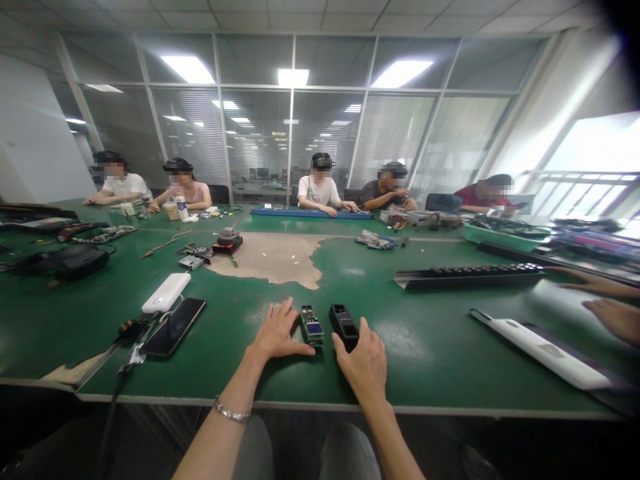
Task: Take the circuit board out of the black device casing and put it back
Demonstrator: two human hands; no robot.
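A small circuit board with a blue-grey display point(313, 328) lies on the green tabletop in front of me. My left hand point(279, 331) rests at its left side, fingers spread, with the thumb reaching the board's near end. Just right of the board is a black plastic casing point(344, 325) with openings in its top face. Around the casing's near end, my right hand point(364, 360) has its thumb on the left edge and index finger on the right. The palm hides part of the casing's near end.
To the left lie a dark phone point(174, 327), a white power bank point(167, 292) and cables. At right are a white elongated device point(550, 353), a black rail point(470, 275) and a co-worker's hand point(613, 320). Several people sit across the table, and a green tray point(505, 238) holds cables.
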